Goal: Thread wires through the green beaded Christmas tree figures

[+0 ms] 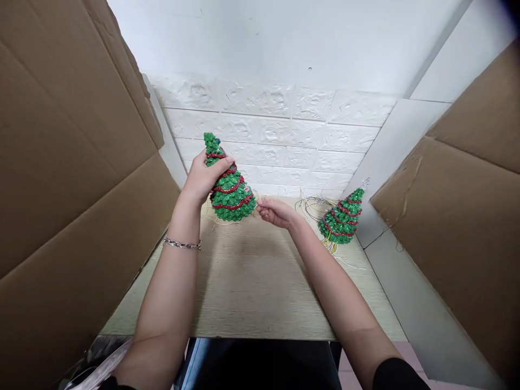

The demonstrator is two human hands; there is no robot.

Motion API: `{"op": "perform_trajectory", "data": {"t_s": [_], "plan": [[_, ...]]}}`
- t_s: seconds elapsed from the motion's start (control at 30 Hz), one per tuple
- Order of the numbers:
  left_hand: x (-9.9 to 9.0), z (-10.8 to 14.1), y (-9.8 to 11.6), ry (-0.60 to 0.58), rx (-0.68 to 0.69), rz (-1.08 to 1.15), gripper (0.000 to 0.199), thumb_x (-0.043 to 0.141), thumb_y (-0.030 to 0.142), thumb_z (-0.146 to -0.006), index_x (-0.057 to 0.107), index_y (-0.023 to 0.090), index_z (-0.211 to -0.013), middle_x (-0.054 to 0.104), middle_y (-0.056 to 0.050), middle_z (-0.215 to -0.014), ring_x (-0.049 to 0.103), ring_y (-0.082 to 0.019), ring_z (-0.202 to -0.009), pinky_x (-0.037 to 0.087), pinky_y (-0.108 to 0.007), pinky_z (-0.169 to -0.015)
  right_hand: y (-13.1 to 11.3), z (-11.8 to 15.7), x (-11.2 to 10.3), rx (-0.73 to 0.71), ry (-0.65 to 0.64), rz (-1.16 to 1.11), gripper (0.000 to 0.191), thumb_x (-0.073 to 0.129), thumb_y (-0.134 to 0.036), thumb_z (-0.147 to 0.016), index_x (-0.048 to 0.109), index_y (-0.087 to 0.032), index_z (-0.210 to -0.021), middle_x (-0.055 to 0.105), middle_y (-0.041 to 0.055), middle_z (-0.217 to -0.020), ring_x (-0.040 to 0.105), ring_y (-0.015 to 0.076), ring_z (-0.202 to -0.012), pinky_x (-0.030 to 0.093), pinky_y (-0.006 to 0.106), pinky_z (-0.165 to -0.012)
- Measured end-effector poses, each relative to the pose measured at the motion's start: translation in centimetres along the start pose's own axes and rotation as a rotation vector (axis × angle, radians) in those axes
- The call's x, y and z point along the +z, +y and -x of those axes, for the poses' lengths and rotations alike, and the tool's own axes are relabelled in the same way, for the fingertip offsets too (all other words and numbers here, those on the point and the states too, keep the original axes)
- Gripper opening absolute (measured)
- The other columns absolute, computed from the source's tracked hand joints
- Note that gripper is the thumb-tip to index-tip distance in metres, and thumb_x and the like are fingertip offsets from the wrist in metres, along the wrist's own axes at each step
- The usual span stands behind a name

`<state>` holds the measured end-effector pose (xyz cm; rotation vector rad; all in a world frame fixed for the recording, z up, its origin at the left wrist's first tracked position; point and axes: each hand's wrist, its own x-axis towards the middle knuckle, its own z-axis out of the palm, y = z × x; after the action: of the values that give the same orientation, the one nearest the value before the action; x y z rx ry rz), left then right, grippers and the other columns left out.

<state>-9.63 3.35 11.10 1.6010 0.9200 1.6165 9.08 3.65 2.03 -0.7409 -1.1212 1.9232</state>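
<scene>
A small green Christmas tree with red garlands is held up over the table, leaning with its top to the left. My left hand is wrapped around its upper half, the thumb lying across the front. At the tree's lower right edge, my right hand is closed in a pinch on what look like thin pale wires. The tree's underside is hidden. Behind and below it, loose thin wires show on the table.
A second Christmas tree with a clear topper stands tilted at the right, wires coming from its base. More loose wires lie by the white brick-pattern wall. Cardboard sheets flank the wooden table on both sides.
</scene>
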Motion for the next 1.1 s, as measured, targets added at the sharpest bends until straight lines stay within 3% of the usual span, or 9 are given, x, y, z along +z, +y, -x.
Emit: {"op": "perform_trajectory", "data": {"t_s": [0.13,0.3,0.5,0.7,0.87,1.0,1.1], "plan": [[0.1,-0.2,-1.1,-0.032,-0.086,0.114,0.025,0.067,0.033,-0.060,0.054,0.016,-0.073,0.058,-0.002,-0.070,0.054,-0.013,-0.063,0.046,-0.026,-0.061,-2.4,1.4,0.4,-0.140,0.054,-0.014,0.019,0.066,-0.022,-0.068,0.048,-0.017,-0.070,0.058,-0.0048,-0.061,0.051,0.0021,-0.049,0.042,0.010,-0.049],[0.8,-0.3,-2.2,-0.062,-0.184,0.227,0.025,0.066,0.033,-0.060,0.051,0.015,-0.070,0.058,-0.003,-0.071,0.054,-0.012,-0.063,0.046,-0.025,-0.060,-4.2,2.8,2.3,-0.376,0.168,0.164,0.025,0.068,-0.034,-0.065,0.051,-0.018,-0.071,0.057,-0.0044,-0.066,0.048,0.0028,-0.053,0.043,0.014,-0.053],[1.5,-0.1,-2.4,-0.111,-0.252,0.330,0.028,0.066,0.034,-0.059,0.051,0.015,-0.071,0.059,-0.002,-0.071,0.055,-0.012,-0.064,0.047,-0.025,-0.061,-3.9,3.0,4.9,-0.648,0.260,0.515,0.023,0.069,-0.039,-0.063,0.061,-0.018,-0.067,0.060,0.0008,-0.073,0.054,0.0097,-0.067,0.046,0.024,-0.063],[2.1,0.2,-2.1,-0.180,-0.260,0.331,0.029,0.066,0.037,-0.059,0.051,0.016,-0.073,0.060,-0.001,-0.072,0.056,-0.011,-0.065,0.046,-0.024,-0.061,-2.7,2.6,6.1,-0.796,0.330,0.664,0.011,0.063,-0.028,-0.070,0.059,-0.019,-0.064,0.061,0.0026,-0.084,0.056,0.0136,-0.086,0.047,0.027,-0.072],[2.1,0.4,-2.3,-0.248,-0.247,0.329,0.036,0.069,0.042,-0.058,0.051,0.017,-0.075,0.060,0.000,-0.073,0.056,-0.011,-0.065,0.046,-0.025,-0.064,-2.5,2.5,6.4,-0.798,0.411,0.734,0.010,0.060,-0.026,-0.072,0.058,-0.019,-0.066,0.061,0.0022,-0.083,0.055,0.0143,-0.088,0.046,0.028,-0.076],[1.7,0.6,-3.0,-0.399,-0.226,0.380,0.054,0.070,0.059,-0.049,0.050,0.018,-0.078,0.060,-0.003,-0.077,0.058,-0.017,-0.073,0.047,-0.029,-0.067,-2.9,2.8,6.8,-0.697,0.458,0.542,0.013,0.052,-0.030,-0.078,0.054,-0.018,-0.073,0.059,0.0015,-0.078,0.055,0.0113,-0.074,0.045,0.025,-0.069],[1.6,0.7,-3.3,-0.528,-0.232,0.389,0.063,0.070,0.066,-0.042,0.052,0.019,-0.080,0.059,-0.003,-0.074,0.059,-0.019,-0.073,0.046,-0.030,-0.063,-3.2,2.9,6.8,-0.727,0.503,0.556,0.014,0.048,-0.030,-0.080,0.052,-0.018,-0.076,0.059,0.0014,-0.077,0.055,0.0110,-0.075,0.045,0.025,-0.072]]}}
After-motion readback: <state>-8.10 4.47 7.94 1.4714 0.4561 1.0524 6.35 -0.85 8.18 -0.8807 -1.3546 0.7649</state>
